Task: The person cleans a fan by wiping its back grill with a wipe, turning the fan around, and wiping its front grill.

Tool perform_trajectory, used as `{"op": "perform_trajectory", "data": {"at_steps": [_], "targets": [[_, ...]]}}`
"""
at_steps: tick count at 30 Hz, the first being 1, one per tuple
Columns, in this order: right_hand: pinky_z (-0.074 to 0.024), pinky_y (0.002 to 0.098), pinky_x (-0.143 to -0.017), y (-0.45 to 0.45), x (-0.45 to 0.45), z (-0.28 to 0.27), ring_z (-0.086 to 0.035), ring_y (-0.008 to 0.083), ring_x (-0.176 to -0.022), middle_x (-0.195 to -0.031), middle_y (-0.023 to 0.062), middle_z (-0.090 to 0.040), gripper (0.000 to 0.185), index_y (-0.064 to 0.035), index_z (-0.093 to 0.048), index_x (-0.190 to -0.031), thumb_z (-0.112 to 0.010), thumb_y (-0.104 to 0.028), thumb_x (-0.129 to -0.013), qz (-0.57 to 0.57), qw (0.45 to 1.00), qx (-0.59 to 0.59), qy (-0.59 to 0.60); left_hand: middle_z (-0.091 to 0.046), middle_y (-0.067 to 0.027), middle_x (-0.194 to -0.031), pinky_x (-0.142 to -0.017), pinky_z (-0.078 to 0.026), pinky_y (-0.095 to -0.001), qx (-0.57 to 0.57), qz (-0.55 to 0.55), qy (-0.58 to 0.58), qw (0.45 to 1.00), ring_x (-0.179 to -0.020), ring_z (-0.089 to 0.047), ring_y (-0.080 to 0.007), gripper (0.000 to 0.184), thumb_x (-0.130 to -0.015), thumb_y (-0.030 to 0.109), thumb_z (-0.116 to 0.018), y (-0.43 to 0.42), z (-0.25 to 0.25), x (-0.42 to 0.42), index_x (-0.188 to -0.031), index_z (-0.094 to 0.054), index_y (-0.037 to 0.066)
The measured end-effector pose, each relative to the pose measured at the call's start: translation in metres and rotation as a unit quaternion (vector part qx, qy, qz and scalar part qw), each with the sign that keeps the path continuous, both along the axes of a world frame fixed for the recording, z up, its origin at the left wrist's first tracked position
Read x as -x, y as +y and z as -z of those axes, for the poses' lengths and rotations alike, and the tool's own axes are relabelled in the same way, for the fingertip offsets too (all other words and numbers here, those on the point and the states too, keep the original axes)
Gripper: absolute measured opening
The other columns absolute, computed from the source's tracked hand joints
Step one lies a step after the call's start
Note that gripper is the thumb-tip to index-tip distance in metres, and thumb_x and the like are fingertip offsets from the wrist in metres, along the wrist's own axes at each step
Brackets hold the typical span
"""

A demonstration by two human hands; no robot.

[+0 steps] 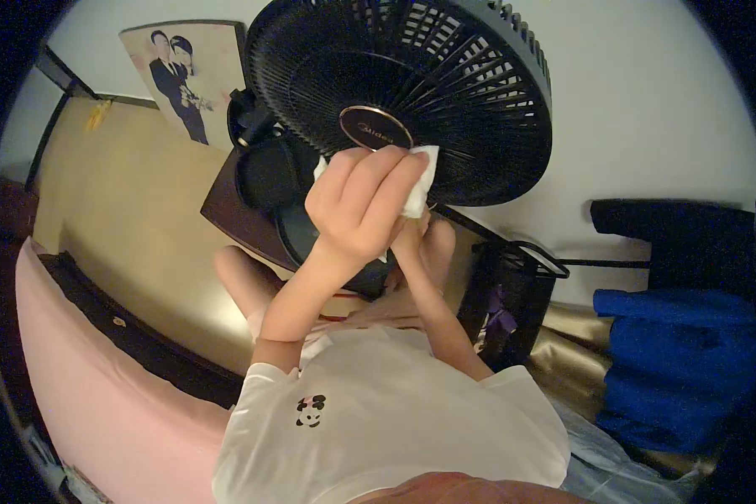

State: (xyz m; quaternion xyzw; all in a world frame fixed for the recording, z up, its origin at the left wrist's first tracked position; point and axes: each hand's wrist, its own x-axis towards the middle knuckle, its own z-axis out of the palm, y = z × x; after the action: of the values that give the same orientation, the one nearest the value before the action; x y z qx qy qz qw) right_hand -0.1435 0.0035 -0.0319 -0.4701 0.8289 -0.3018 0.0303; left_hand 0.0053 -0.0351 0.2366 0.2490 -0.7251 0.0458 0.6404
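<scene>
A black fan [479, 126] with a round slatted grille and a "Midea" badge [376, 128] at its hub faces me, tilted. My left hand [353, 197] is in front of the lower grille just below the badge, its fingers curled over a white wipe [422, 181]. One edge of the wipe sticks out past the fingertips. Behind and below it, my right hand [412, 231] is raised close under the fan head. Its fingers are largely hidden by my left hand and the wipe, so what it holds or touches cannot be made out.
A framed couple photo [181, 84] leans against the wall. Black round parts [267, 172] stand on a dark brown surface [235, 206]. To the right are a black bin-like container [517, 294] and blue cloth [680, 353]. A pink-covered bed edge [101, 370] lies left.
</scene>
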Motion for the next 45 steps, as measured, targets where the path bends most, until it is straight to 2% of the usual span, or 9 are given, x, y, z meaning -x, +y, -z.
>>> {"op": "perform_trajectory", "data": {"at_steps": [1, 5, 9, 15, 17, 21, 23, 31, 45], "targets": [[-0.0281, 0.0521, -0.096, -0.002, -0.004, 0.004, -0.035, 0.0445, -0.116, -0.121, 0.0287, -0.042, 0.043, 0.0043, -0.046, -0.110, -0.044, -0.034, -0.090, 0.024, 0.999, -0.046, 0.011, -0.060, -0.0042, -0.083, -0.060, -0.045, -0.0305, 0.007, -0.014, -0.003, 1.000, -0.071, -0.054, -0.0227, 0.037, -0.053, 0.006, -0.073, -0.002, 0.000, 0.003, -0.089, -0.066, 0.010], [-0.0282, 0.0545, -0.095, -0.005, -0.007, 0.034, -0.036, 0.0464, -0.114, -0.121, 0.0291, -0.042, 0.043, 0.0044, -0.049, -0.106, -0.043, -0.035, -0.089, 0.053, 0.997, -0.014, 0.063, -0.059, -0.0018, -0.082, -0.065, -0.041, -0.0303, 0.030, -0.045, -0.028, 0.998, -0.074, -0.050, -0.0216, 0.030, -0.056, 0.011, -0.068, -0.006, -0.001, 0.011, -0.087, -0.066, 0.011], [-0.0282, 0.0551, -0.095, -0.002, -0.008, 0.043, -0.037, 0.0464, -0.113, -0.122, 0.0290, -0.042, 0.043, 0.0045, -0.050, -0.105, -0.044, -0.035, -0.089, 0.051, 0.997, -0.028, 0.053, -0.060, 0.0005, -0.084, -0.059, -0.039, -0.0278, 0.082, -0.083, -0.032, 0.993, -0.072, -0.050, -0.0174, 0.033, -0.054, 0.017, -0.060, -0.011, 0.001, 0.018, -0.086, -0.066, 0.010], [-0.0282, 0.0560, -0.094, -0.005, -0.003, 0.043, -0.037, 0.0465, -0.112, -0.123, 0.0289, -0.042, 0.043, 0.0048, -0.051, -0.105, -0.045, -0.034, -0.088, 0.048, 0.997, -0.043, 0.047, -0.059, 0.0003, -0.082, -0.062, -0.036, -0.0288, 0.066, -0.107, -0.040, 0.991, -0.071, -0.048, -0.0171, 0.033, -0.057, 0.022, -0.061, -0.003, -0.006, 0.019, -0.086, -0.066, 0.009], [-0.0282, 0.0561, -0.094, -0.003, -0.002, 0.042, -0.037, 0.0465, -0.112, -0.124, 0.0289, -0.042, 0.043, 0.0048, -0.051, -0.105, -0.046, -0.034, -0.088, 0.048, 0.997, -0.046, 0.044, -0.060, -0.0007, -0.082, -0.070, -0.037, -0.0300, -0.006, -0.103, -0.051, 0.993, -0.077, -0.047, -0.0214, 0.032, -0.056, 0.014, -0.073, 0.004, -0.006, 0.017, -0.087, -0.067, 0.013], [-0.0283, 0.0557, -0.094, -0.001, -0.003, 0.031, -0.037, 0.0460, -0.113, -0.124, 0.0278, -0.042, 0.042, 0.0053, -0.051, -0.104, -0.047, -0.033, -0.087, 0.025, 0.999, -0.003, 0.034, -0.059, -0.0004, -0.082, -0.072, -0.037, -0.0303, -0.021, -0.092, -0.046, 0.994, -0.078, -0.047, -0.0216, 0.035, -0.053, 0.016, -0.075, 0.004, -0.007, 0.021, -0.088, -0.067, 0.013], [-0.0288, 0.0556, -0.094, -0.001, -0.003, 0.030, -0.037, 0.0459, -0.112, -0.123, 0.0274, -0.043, 0.042, 0.0051, -0.052, -0.103, -0.048, -0.033, -0.087, 0.024, 0.999, 0.009, 0.043, -0.058, 0.0000, -0.081, -0.065, -0.034, -0.0287, 0.033, -0.099, -0.033, 0.994, -0.070, -0.046, -0.0182, 0.035, -0.054, 0.026, -0.064, -0.001, -0.007, 0.025, -0.085, -0.066, 0.009], [-0.0305, 0.0551, -0.092, -0.002, -0.002, 0.029, -0.039, 0.0453, -0.110, -0.118, 0.0258, -0.047, 0.039, 0.0041, -0.052, -0.099, -0.048, -0.032, -0.087, 0.017, 0.995, 0.053, 0.086, -0.059, 0.0007, -0.083, -0.065, -0.035, -0.0290, 0.049, -0.087, -0.034, 0.994, -0.072, -0.047, -0.0182, 0.034, -0.055, 0.021, -0.061, -0.001, -0.012, 0.033, -0.087, -0.066, 0.010], [-0.0316, 0.0549, -0.090, -0.005, -0.002, 0.028, -0.040, 0.0451, -0.108, -0.115, 0.0252, -0.048, 0.037, 0.0033, -0.052, -0.096, -0.049, -0.032, -0.087, 0.017, 0.997, 0.020, 0.072, -0.058, 0.0004, -0.085, -0.065, -0.035, -0.0298, 0.032, -0.058, -0.056, 0.996, -0.075, -0.047, -0.0191, 0.039, -0.055, 0.021, -0.059, -0.003, -0.014, 0.029, -0.091, -0.065, 0.009]]}}
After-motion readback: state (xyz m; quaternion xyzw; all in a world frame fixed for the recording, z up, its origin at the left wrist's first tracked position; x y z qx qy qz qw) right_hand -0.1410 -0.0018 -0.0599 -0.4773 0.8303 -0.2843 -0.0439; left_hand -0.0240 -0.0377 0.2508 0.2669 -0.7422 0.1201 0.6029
